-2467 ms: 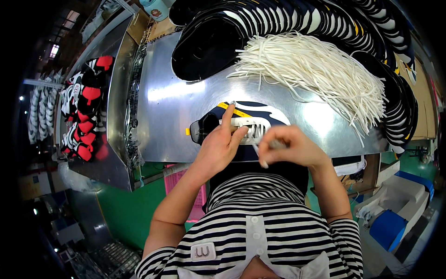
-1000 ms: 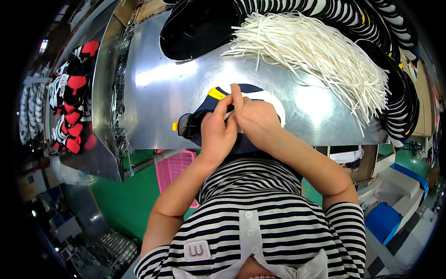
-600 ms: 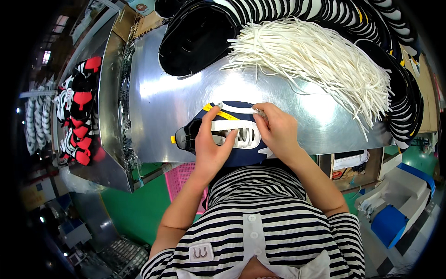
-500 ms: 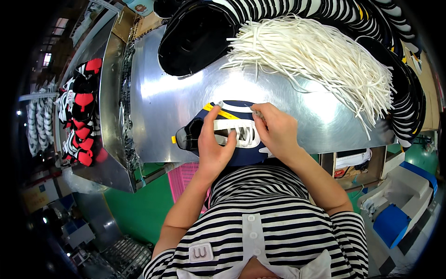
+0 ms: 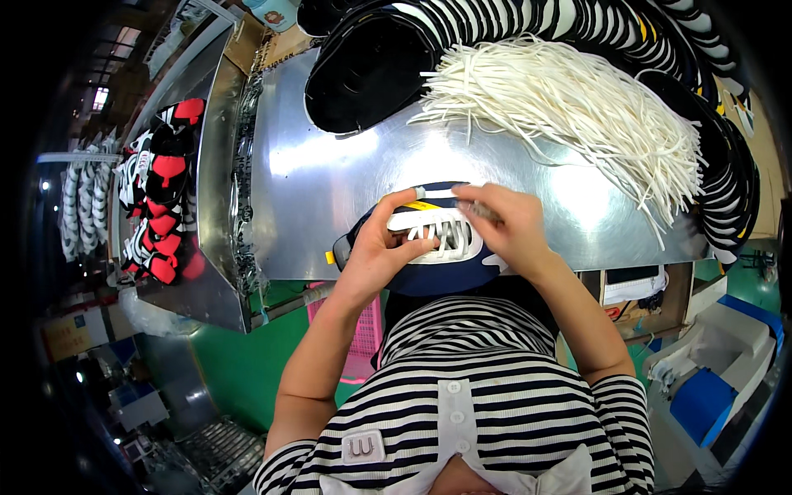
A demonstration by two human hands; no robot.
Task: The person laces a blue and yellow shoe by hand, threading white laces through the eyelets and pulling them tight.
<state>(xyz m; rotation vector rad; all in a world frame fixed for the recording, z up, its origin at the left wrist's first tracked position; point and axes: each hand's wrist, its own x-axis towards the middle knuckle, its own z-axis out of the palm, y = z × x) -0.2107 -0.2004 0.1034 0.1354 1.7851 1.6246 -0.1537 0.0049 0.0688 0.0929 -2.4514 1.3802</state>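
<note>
A dark blue shoe upper (image 5: 429,272) with a yellow tab and white lacing lies at the near edge of the shiny metal table (image 5: 305,181). My left hand (image 5: 379,247) grips its left side, thumb over the eyelets. My right hand (image 5: 507,227) is pinched on the white lace (image 5: 437,233) at the top of the shoe. A big heap of loose white laces (image 5: 569,107) lies just beyond my right hand.
Black and white shoe uppers (image 5: 536,25) are stacked in an arc along the far and right edges. A rack of red, black and white shoes (image 5: 161,190) stands at the left. A pink crate (image 5: 359,330) sits below the table, blue and white bins (image 5: 709,363) at the lower right.
Earlier my hands were together over the shoe. The shoe now lies with its laced front showing, and my right hand has shifted up to its top edge, pulling the lace.
</note>
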